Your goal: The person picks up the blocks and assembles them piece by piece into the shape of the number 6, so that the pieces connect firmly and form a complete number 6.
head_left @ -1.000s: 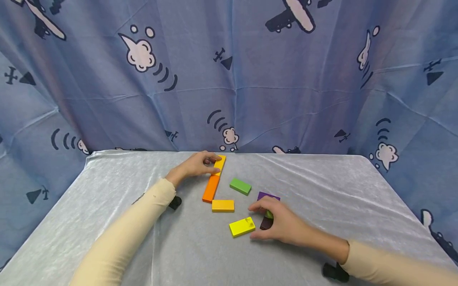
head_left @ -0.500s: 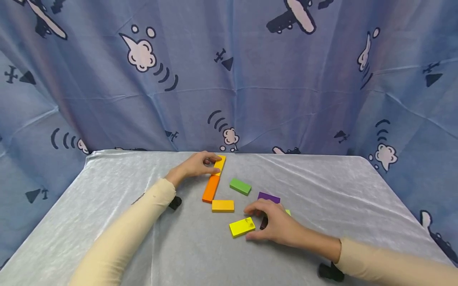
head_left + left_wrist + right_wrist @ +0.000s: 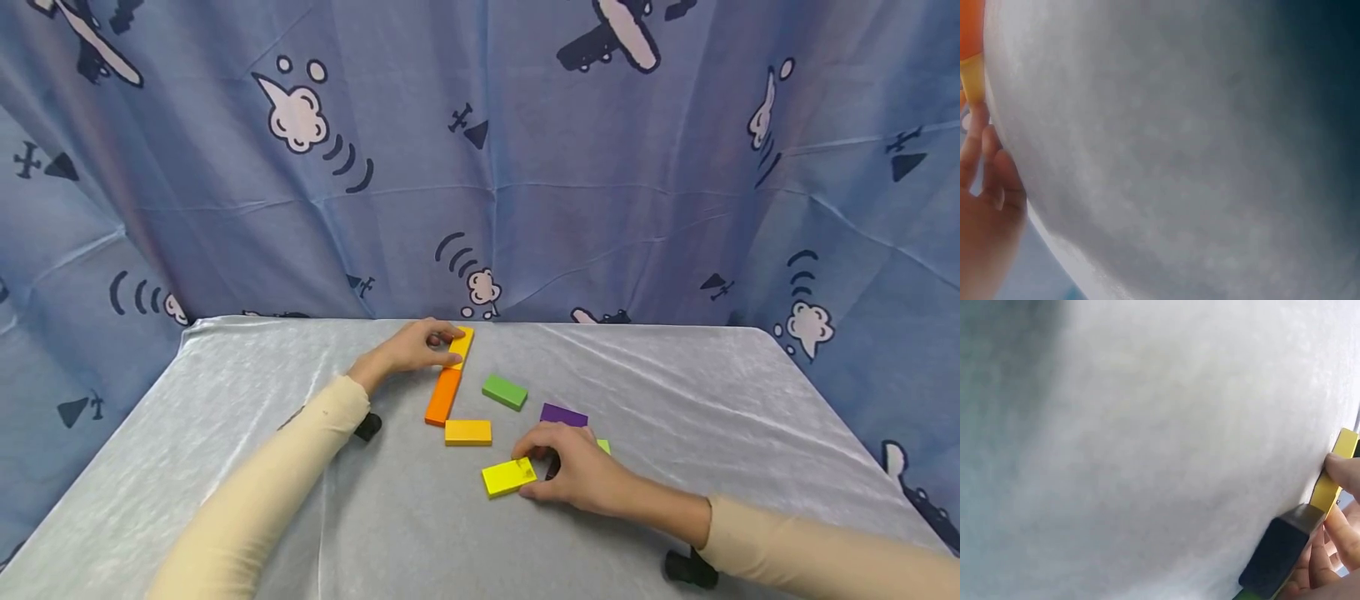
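Note:
My left hand (image 3: pixel 411 347) pinches a golden-yellow domino block (image 3: pixel 464 343) at the far side of the table, its thumb and fingers on the block's left edge. End to end with that block lies an orange one (image 3: pixel 443 397). Lower right, my right hand (image 3: pixel 581 472) grips the right end of a bright yellow block (image 3: pixel 504 478), which has a dark mark on top. The thumb presses the near edge of this yellow block (image 3: pixel 1327 495) in the right wrist view, fingers opposite. Under the right palm sits a dark block (image 3: pixel 1274 557), partly hidden in the head view.
Between the hands lie a second golden-yellow block (image 3: pixel 468 433) and a green one (image 3: pixel 505 392). A purple block (image 3: pixel 563 415) and a lime-green block (image 3: pixel 603 447) show behind the right hand, partly covered. Grey cloth covers the table (image 3: pixel 675 383); a patterned blue curtain (image 3: pixel 600 167) hangs behind.
My right hand has shifted slightly left, off the lime-green block, and closed its thumb and fingers on the bright yellow block. The left hand keeps its place.

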`<state>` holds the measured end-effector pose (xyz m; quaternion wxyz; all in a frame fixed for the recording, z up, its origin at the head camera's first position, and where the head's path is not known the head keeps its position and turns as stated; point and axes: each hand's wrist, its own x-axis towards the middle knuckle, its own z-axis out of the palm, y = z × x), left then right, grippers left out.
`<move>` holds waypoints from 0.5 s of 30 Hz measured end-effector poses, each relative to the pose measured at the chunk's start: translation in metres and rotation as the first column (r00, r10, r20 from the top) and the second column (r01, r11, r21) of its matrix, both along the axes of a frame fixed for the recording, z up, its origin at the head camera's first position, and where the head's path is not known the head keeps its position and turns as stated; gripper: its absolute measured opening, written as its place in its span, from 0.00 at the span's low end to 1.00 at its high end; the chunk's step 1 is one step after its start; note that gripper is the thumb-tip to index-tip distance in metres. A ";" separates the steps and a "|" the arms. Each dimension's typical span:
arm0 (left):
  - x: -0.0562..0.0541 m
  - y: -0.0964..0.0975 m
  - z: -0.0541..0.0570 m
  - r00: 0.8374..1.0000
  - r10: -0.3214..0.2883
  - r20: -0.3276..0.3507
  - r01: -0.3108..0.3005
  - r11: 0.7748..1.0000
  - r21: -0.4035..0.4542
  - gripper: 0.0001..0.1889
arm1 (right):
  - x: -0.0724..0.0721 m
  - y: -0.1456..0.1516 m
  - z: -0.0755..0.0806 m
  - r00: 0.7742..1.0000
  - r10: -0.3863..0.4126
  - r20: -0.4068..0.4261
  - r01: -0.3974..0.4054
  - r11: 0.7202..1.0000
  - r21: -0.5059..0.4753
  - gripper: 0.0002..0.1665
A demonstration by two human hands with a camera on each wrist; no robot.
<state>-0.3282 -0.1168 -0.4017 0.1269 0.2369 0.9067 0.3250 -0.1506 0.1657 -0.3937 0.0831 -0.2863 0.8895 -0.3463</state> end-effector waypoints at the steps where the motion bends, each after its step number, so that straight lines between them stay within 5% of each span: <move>1: 0.000 0.000 0.000 1.000 0.001 0.000 -0.001 1.000 -0.001 0.26 | 0.000 0.000 -0.001 1.000 -0.002 0.002 0.002 1.000 -0.003 0.19; 15: 0.001 0.000 0.000 1.000 -0.002 -0.001 0.002 1.000 0.001 0.26 | -0.006 0.008 0.001 0.999 -0.028 -0.044 0.027 0.999 -0.035 0.17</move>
